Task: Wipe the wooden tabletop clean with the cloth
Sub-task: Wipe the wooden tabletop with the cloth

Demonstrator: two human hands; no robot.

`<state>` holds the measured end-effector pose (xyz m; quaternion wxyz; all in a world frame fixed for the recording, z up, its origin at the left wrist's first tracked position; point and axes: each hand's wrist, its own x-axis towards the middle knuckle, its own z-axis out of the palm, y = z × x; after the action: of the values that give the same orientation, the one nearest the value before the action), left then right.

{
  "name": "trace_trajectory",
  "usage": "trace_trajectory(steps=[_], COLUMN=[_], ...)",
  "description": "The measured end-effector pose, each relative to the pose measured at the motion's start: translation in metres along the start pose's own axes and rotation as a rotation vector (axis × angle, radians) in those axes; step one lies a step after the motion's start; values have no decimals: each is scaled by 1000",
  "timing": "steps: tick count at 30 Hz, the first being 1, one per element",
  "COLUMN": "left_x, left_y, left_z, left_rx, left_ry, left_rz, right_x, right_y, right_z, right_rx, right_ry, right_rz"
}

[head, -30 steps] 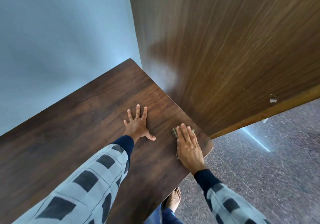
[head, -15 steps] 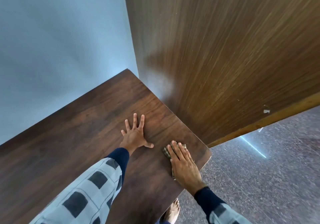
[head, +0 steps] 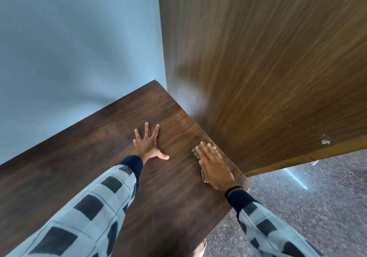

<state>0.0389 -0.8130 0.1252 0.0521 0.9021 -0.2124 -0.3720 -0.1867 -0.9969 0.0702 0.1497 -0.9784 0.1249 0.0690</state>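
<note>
The dark wooden tabletop (head: 83, 157) runs from the lower left to a corner against the wall. My left hand (head: 148, 143) lies flat on it with the fingers spread, holding nothing. My right hand (head: 213, 164) presses palm down on a small brownish cloth (head: 195, 153) close to the table's right edge. Only the cloth's left rim and a strip under the wrist show; the rest is hidden under the hand.
A tall wooden panel (head: 268, 68) stands right against the table's right edge. A pale blue wall (head: 69, 48) backs the table. Speckled grey floor (head: 307, 207) lies beyond the near right corner, and a bare foot (head: 200, 247) shows below the table edge.
My right hand slid the cloth back toward me and then forward again along the right edge. The left hand stayed flat in the same place on the wood.
</note>
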Motion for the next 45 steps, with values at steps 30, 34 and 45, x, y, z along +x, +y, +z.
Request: trace_trajectory(steps=[30,34,45], left_x=[39,41,39], left_y=[-56,-53,-53], left_z=[-57,-57,-58], left_rx=[-106,-115,-122], left_ry=[34,44,39], left_rz=[-180,-174,-182], right_x=[52,76,250], right_y=[7,1,-47], right_z=[-6,-9,-32], right_rx=[27,17,83], right_ry=[49,37,-30], right_rz=[80,52,-83])
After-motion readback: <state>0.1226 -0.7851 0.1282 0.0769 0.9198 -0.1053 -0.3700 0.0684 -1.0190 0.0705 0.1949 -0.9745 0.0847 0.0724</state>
